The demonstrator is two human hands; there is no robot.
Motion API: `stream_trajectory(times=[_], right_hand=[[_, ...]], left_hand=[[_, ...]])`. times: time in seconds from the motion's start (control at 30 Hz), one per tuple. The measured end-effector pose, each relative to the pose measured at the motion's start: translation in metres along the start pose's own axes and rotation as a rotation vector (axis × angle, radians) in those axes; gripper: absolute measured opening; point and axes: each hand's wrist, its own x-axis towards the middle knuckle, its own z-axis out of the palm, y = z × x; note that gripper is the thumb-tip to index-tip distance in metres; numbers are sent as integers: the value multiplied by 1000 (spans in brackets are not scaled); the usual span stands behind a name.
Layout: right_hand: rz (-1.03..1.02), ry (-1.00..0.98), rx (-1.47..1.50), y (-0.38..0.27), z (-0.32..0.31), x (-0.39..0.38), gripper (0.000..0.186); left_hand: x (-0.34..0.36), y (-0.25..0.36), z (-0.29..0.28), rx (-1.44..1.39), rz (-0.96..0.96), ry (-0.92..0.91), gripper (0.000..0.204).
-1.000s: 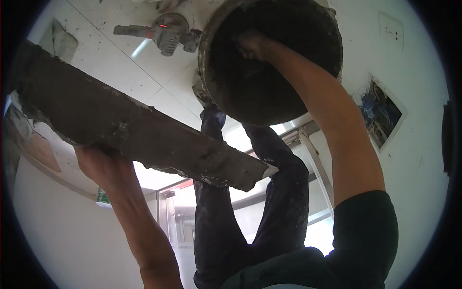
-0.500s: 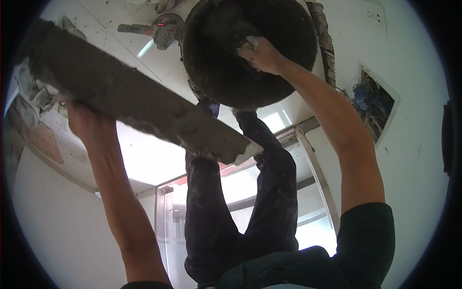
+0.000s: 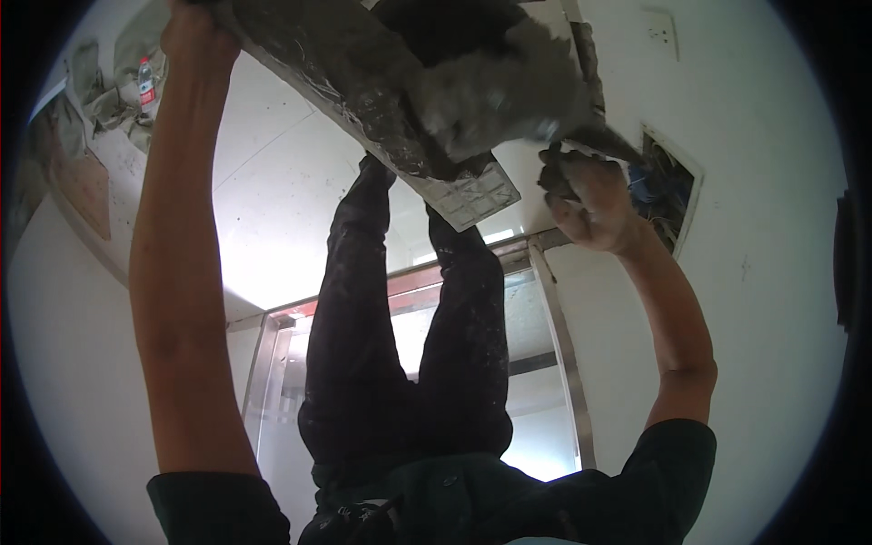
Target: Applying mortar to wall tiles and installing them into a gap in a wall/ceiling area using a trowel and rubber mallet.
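My left hand (image 3: 202, 41) is closed on the far end of a long, narrow tile (image 3: 474, 194), which slopes down to the right above my legs. Grey mortar coats most of its upturned face; a bare grid-patterned patch shows at the near right end. My right hand (image 3: 592, 200) is wrapped round the dark handle of a trowel (image 3: 607, 141). A thick, motion-blurred lump of wet mortar (image 3: 504, 91) lies between the trowel and the tile, hiding most of the blade. Behind it, the dark round mortar tub (image 3: 445, 25) is partly covered.
To the right, a wall opening (image 3: 670, 186) holds blue wires, with a socket plate (image 3: 660, 33) farther off. A plastic bottle (image 3: 146, 84) stands among crumpled sacks (image 3: 113, 109) at the far left. A metal-framed glass panel (image 3: 536, 318) is behind my legs.
My right hand has come out of the tub, nearer and to the right, bringing the trowel and mortar to the tile. My left hand has moved the tile farther away and right.
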Motion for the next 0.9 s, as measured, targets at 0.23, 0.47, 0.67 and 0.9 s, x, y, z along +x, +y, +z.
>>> stream_trajectory(times=[0.23, 0.47, 0.67, 0.9], right_hand=[[-114, 38, -443, 36, -7, -48, 44], [-153, 163, -514, 75, 11, -75, 47], [-72, 229, -550, 86, 24, -65, 44], [79, 314, -649, 82, 31, -52, 43]], left_hand=[[3, 14, 29, -150, -102, 104, 41], [33, 5, 11, 22, -53, 34, 38], [33, 10, 0, 61, -36, 96, 38], [53, 22, -25, 121, -16, 133, 39]])
